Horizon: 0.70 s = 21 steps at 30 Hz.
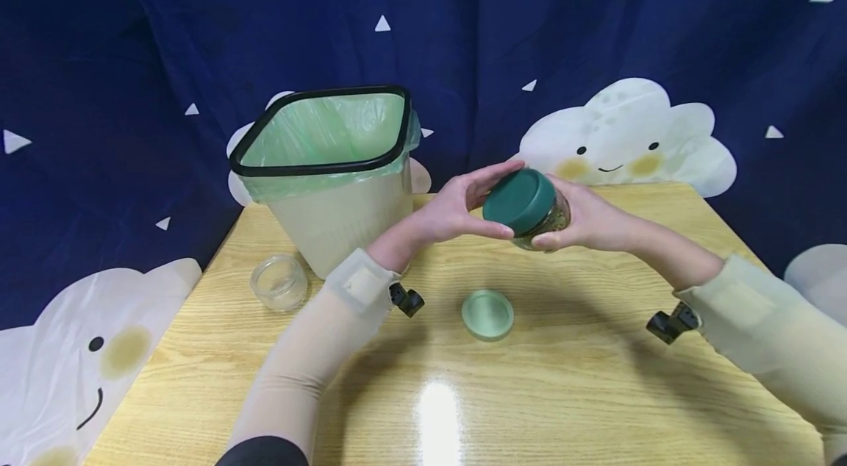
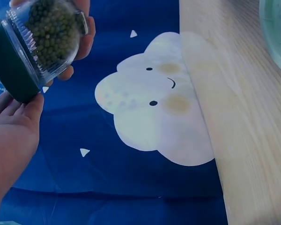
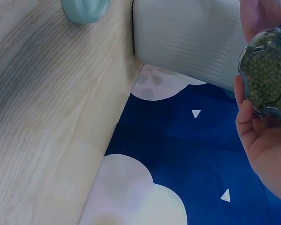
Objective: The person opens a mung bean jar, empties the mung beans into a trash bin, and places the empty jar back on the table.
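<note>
Both hands hold a clear jar (image 2: 54, 37) of small green beans above the table, tilted so that its dark green lid (image 1: 518, 200) leans toward the left. My right hand (image 1: 595, 217) grips the jar's body, thumb at the near side. Around the lid's edge my left hand (image 1: 453, 210) has its thumb below and its fingers above. In the right wrist view, the beans (image 3: 269, 77) show through the jar's base. A pale green round lid (image 1: 487, 314) lies on the table below the hands.
At the back left stands a whitish bin (image 1: 340, 220) with a black rim and a green liner bag (image 1: 331, 128). An open clear glass jar (image 1: 279, 284) sits beside it on the wooden table (image 1: 562, 392). A dark blue curtain (image 1: 456, 25) hangs behind the table.
</note>
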Motion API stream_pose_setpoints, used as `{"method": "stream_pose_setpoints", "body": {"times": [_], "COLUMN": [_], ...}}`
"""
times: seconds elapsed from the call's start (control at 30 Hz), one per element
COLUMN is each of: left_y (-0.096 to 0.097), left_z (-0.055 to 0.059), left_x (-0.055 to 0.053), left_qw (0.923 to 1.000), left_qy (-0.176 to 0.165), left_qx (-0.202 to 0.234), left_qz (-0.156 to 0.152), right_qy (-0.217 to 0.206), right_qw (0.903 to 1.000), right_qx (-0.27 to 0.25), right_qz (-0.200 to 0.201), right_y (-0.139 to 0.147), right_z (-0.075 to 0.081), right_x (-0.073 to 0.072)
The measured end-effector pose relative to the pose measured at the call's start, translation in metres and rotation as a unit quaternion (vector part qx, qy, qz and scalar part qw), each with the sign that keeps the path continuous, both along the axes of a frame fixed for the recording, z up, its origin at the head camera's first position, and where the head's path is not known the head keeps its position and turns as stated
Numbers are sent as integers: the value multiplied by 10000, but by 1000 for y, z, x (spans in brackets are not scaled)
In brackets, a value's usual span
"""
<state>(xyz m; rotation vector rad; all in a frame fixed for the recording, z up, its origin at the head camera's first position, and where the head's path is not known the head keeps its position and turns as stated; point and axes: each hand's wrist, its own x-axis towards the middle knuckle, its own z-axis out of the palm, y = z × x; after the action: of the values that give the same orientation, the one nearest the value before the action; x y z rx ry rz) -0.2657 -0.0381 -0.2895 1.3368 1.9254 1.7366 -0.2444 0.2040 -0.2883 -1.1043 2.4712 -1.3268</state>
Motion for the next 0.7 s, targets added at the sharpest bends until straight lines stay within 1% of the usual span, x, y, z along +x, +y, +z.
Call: {"method": "stream_pose_setpoints", "body": {"times": [0.17,0.27,0.33,0.47,0.57,0.63,0.7], "left_y": [-1,-1,-2,-3,-3,-3,-3], "left_z": [0,0,0,1,1,0,1], "left_x": [-2,-3,-3,-2,0,1,2], "left_qw": [9993,9989,9988,9993,9988,9982,9979], "left_qy": [85,136,159,293,455,555,587], "left_qx": [150,131,94,-41,-160,-209,-258], "left_qz": [-333,-437,-445,-247,-43,40,128], "right_qy": [174,307,339,304,319,332,351], "right_qw": [9998,9994,9992,9994,9994,9993,9992], "right_qx": [95,175,210,180,160,173,166], "right_qz": [15,-25,-45,-7,-5,-21,-51], "right_y": [-1,-1,-1,-1,-1,-1,-2], "right_z": [0,1,0,-1,-1,-1,-1], "right_x": [-1,-1,-1,-2,-1,-1,0]}}
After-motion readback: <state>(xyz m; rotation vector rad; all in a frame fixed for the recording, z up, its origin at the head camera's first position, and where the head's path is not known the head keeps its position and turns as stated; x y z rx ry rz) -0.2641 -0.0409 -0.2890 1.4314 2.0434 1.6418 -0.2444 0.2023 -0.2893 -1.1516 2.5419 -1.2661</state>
